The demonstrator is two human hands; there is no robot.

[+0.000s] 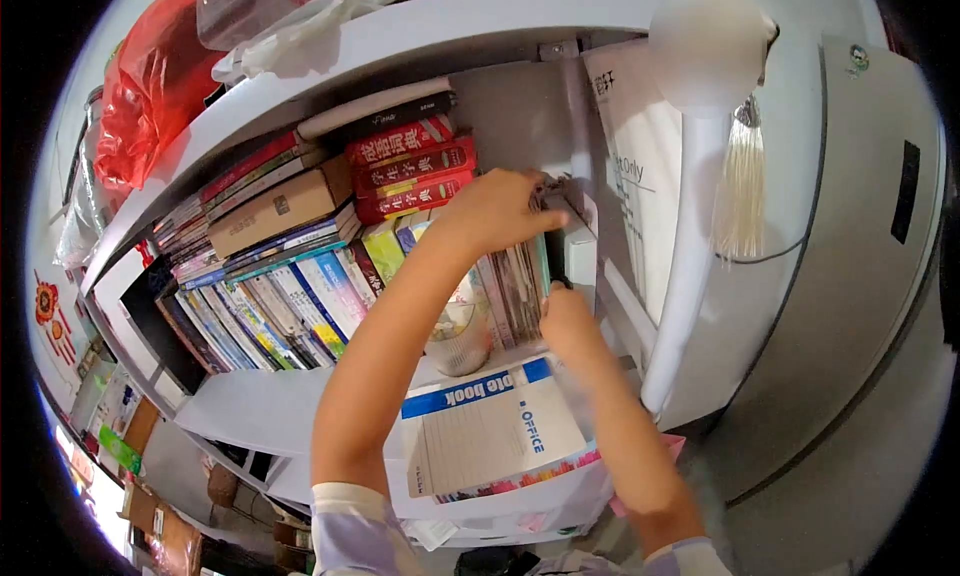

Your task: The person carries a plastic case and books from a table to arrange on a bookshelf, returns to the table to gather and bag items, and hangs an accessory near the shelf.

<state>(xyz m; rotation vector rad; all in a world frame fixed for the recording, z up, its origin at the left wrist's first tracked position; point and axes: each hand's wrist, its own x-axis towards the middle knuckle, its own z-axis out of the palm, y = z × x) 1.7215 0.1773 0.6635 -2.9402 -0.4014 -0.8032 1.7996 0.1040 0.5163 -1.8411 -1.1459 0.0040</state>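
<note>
Both hands were in at the rt end of the shelf (pixel 255 416), w/ the thin books (pixel 515 296) standing in a row there, toward the back. L hand (pixel 505 211) was over the tops of those books, thumb stuck out apart from the fingers; can't tell if it had a grip on anything. R hand (pixel 570 321) was lower, fingers curled at the front of the row's rt end, tho can't tell what they were closed on, if anything. A white box (pixel 580 261) stood just beside, nr the shelf's rt edge.

Stuff in the way: a clear cup (pixel 460 346) stood in front of the books, partly behind the L forearm, and a notebook (pixel 490 426) lay flat along the front edge between the arms. Red dictionaries (pixel 415 166) were stacked farther left, nr the back, w/ a cardboard box (pixel 285 211) next to them.
</note>
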